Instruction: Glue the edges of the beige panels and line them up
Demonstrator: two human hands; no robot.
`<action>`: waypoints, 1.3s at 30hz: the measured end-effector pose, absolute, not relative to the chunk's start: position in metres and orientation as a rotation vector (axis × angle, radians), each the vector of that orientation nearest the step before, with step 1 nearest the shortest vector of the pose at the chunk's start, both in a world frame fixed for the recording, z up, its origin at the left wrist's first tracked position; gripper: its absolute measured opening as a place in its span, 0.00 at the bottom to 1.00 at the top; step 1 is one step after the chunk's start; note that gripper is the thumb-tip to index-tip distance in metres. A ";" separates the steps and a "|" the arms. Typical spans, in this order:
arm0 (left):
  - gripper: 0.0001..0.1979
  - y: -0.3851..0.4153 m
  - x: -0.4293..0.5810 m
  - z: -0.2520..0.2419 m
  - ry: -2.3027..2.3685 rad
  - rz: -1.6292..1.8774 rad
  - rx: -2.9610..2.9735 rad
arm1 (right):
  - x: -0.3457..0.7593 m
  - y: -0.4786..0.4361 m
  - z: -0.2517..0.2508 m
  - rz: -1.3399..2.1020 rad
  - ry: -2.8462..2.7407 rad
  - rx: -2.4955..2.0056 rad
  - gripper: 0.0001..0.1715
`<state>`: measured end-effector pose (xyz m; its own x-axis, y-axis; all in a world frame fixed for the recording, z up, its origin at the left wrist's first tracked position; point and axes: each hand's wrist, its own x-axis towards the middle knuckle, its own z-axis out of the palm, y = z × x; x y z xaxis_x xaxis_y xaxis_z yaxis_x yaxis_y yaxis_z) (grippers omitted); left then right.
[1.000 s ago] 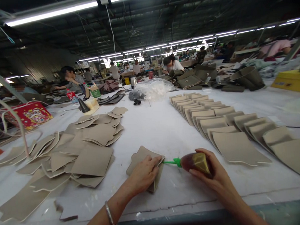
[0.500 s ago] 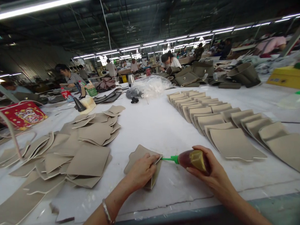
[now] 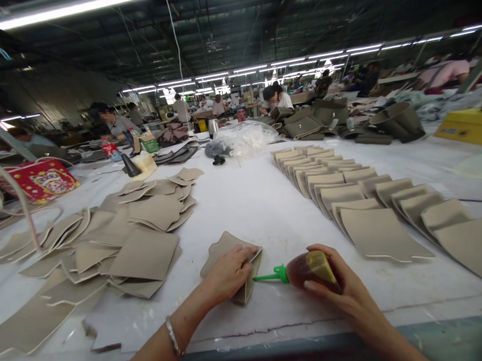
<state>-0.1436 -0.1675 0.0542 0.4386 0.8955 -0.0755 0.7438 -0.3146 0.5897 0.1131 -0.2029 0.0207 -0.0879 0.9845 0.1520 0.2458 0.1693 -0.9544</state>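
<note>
My left hand (image 3: 228, 273) presses down on a small stack of tan leather pieces (image 3: 223, 246) near the table's front edge, fingers curled over its right edge. My right hand (image 3: 336, 286) is wrapped round a brown glue bottle (image 3: 308, 267). Its green nozzle (image 3: 269, 276) points left and touches the lower right edge of the stack. A silver bracelet (image 3: 171, 337) sits on my left wrist.
A loose heap of tan pieces (image 3: 119, 241) lies to the left. Overlapping rows of the same pieces (image 3: 357, 202) run along the right. Farther back are a clear plastic bag (image 3: 245, 138), olive bags (image 3: 314, 123), a red bag (image 3: 41, 180), a yellow box (image 3: 464, 127) and several seated workers.
The bottle's nozzle has slid down along the stack's right edge, from near its top corner toward its lower part. My left hand stays on the stack.
</note>
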 end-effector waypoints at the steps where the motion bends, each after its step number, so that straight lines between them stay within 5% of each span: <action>1: 0.25 -0.167 -0.144 0.054 1.374 0.366 2.137 | 0.113 -0.204 0.022 1.019 -1.503 -1.233 0.30; 33: 0.26 -0.170 -0.146 0.044 1.417 0.411 2.130 | 0.091 -0.237 0.025 1.069 -1.385 -1.282 0.30; 39: 0.25 -0.171 -0.146 0.046 1.414 0.431 2.122 | 0.105 -0.224 0.019 0.869 -1.485 -1.327 0.31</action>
<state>-0.1459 -0.1709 0.0460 0.3955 0.9178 -0.0356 0.7422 -0.2965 0.6010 0.1048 -0.2240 0.0193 0.0176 0.9834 0.1808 0.3245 0.1654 -0.9313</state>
